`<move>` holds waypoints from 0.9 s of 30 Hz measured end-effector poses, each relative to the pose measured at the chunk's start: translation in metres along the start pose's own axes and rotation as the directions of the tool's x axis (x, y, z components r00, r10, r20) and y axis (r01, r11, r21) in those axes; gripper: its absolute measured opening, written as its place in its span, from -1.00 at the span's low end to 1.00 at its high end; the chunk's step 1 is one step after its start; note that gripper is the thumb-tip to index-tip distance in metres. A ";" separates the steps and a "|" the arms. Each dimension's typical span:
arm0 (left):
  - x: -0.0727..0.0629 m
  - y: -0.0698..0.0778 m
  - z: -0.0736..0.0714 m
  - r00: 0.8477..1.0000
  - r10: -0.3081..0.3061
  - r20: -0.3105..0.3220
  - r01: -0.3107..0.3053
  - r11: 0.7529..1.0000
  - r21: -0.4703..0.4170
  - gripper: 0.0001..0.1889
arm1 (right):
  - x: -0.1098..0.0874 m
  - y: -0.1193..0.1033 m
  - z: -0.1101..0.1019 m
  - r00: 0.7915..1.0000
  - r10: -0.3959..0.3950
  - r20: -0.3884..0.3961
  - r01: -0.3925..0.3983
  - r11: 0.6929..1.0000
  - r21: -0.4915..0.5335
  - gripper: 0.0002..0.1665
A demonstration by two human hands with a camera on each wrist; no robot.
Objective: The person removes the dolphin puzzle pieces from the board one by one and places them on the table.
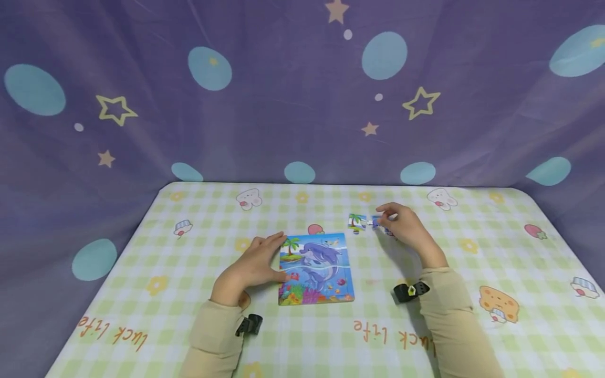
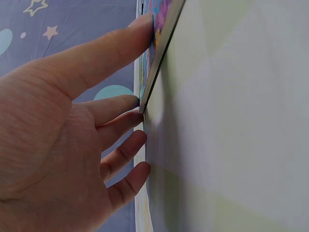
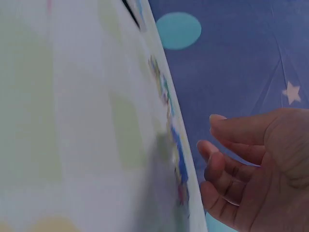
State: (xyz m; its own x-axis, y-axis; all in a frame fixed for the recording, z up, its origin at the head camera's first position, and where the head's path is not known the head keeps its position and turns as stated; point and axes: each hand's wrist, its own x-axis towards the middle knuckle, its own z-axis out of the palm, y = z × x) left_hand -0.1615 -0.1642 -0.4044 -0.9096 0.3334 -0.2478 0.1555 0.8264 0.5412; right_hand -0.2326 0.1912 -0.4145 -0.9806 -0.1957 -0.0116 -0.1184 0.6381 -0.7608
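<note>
A flat square puzzle board [image 1: 315, 269] with a dolphin picture lies on the table. At its left edge is my left hand [image 1: 250, 268], thumb on the picture and fingertips by the far left corner; the left wrist view shows the thumb [image 2: 116, 50] pressing on the board [image 2: 164, 43] and the fingers nearly straight. Beyond the board to the right lies a puzzle piece with a palm tree [image 1: 356, 221]. Beside it is a blue puzzle piece [image 1: 376, 220], partly hidden under my right hand [image 1: 402, 226]. The right wrist view shows that hand's fingers loosely bent, holding nothing, just above the pieces [image 3: 178, 154].
A green-and-white checked cloth [image 1: 156, 325] with printed cartoons and lettering covers the table. Behind its far edge hangs a purple curtain [image 1: 283, 105] with stars and blue ovals. Black straps with small devices [image 1: 411, 291] sit at both wrists.
</note>
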 end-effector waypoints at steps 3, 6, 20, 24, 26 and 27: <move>0.000 0.000 0.001 1.000 -0.002 -0.001 0.002 1.000 0.003 0.00 | 0.001 -0.008 0.006 1.000 -0.031 0.003 0.031 1.000 0.001 -0.66; 0.001 0.000 0.001 1.000 0.001 -0.002 -0.001 1.000 0.003 0.00 | 0.002 -0.016 0.013 0.998 -0.066 0.023 0.065 0.998 0.013 -0.71; -0.001 0.000 0.001 1.000 0.007 -0.007 -0.007 1.000 0.012 0.02 | -0.004 -0.041 0.041 0.978 -0.139 0.157 0.130 0.990 0.061 -0.70; -0.001 -0.001 0.001 1.000 0.003 -0.009 -0.003 1.000 0.011 0.02 | -0.005 -0.046 0.045 0.973 -0.149 0.177 0.145 0.989 0.031 -0.71; -0.001 -0.001 0.000 1.000 0.000 -0.007 0.000 1.000 0.010 0.02 | -0.006 -0.048 0.049 0.971 -0.149 0.187 0.147 0.989 0.024 -0.71; 0.000 -0.001 0.001 1.000 0.005 -0.009 -0.005 1.000 0.013 0.02 | -0.006 -0.049 0.051 0.969 -0.152 0.193 0.151 0.988 0.021 -0.71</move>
State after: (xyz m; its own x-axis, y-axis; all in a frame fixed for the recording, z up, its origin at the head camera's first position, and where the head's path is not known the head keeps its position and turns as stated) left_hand -0.1612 -0.1649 -0.4054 -0.9123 0.3333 -0.2381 0.1649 0.8308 0.5315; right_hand -0.2131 0.1234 -0.4100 -0.9023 -0.4306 -0.0209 -0.2615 0.5852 -0.7675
